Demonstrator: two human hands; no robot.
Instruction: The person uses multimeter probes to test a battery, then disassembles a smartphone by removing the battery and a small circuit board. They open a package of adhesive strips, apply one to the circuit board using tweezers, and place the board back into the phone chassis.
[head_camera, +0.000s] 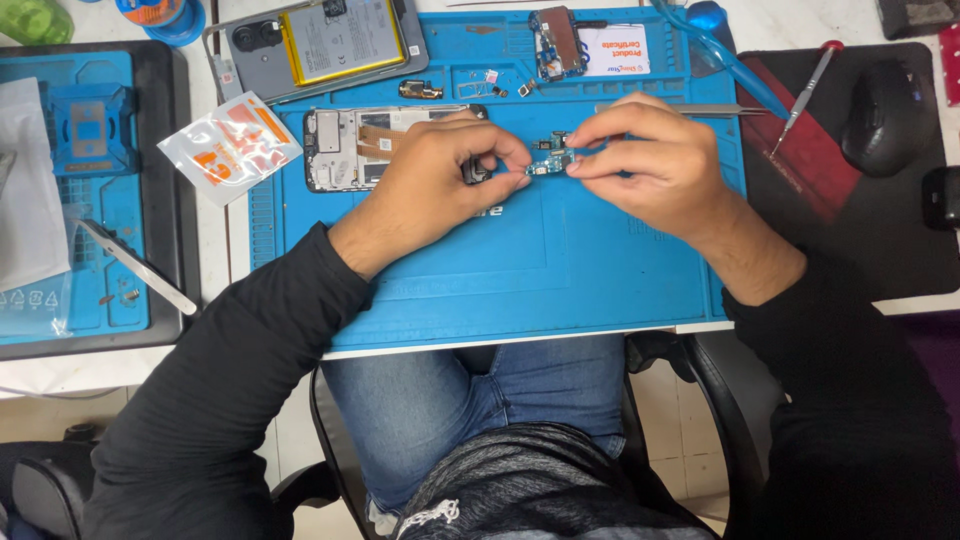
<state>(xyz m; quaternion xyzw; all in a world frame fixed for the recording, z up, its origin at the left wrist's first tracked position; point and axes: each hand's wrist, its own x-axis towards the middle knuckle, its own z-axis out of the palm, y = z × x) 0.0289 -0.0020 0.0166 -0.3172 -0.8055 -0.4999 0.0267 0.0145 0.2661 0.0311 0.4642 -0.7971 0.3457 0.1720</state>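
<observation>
We pinch one small circuit board (549, 160) between both hands, left hand (440, 180) and right hand (650, 160), above one blue mat (520, 270); two opened phones (345, 148) lie nearby.

A bright blue mat (560, 270) covers the white worktop (215, 250), and the small circuit board (550, 160) above it is blue-green with silvery specks. The battery (342, 40) is yellow in a grey phone back (250, 50), and the packet (230, 145) is clear white with orange patches. The mouse (885, 115) is black on a black pad (900, 240), the screwdriver (805, 90) has a red tip, and the sleeves (240, 380) are black above blue jeans (470, 400).
</observation>
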